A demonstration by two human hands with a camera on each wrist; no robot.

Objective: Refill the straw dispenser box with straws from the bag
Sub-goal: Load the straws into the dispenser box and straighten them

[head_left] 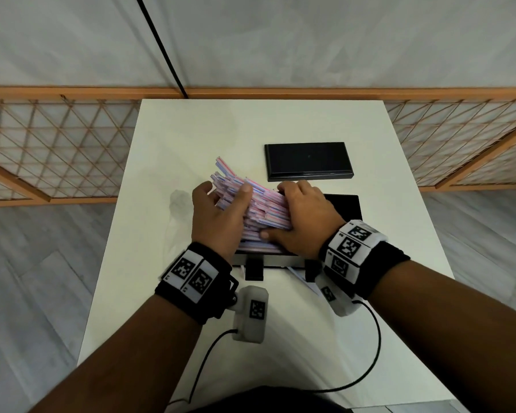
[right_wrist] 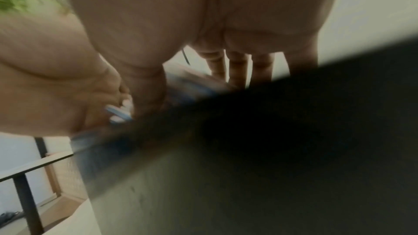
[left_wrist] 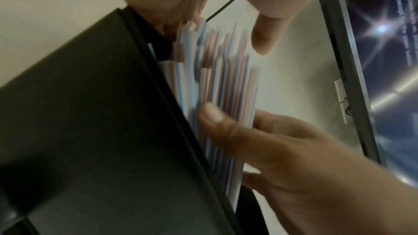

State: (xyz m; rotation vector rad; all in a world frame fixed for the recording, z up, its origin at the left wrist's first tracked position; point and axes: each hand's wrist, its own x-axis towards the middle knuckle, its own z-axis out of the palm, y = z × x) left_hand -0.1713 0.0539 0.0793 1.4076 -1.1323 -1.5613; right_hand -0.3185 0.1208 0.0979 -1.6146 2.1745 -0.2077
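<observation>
Step in hand, as I read it: seating the straws [head_left: 251,210] into the open black dispenser box [head_left: 344,205] at the table's [head_left: 167,138] near middle. Both hands clamp the bundle: left hand [head_left: 218,217] curled round its left side, thumb on top; right hand [head_left: 301,220] pressing over the right end. Far ends fan up and out past the box, so level the bundle, square the ends, then lower. Right wrist view is blurred; fingertip contact there probably on straws. Black lid [head_left: 307,159] lies just behind. Lattice fence [head_left: 51,150] and grey plank floor around. Bag possibly the clear film left of the hands.
</observation>
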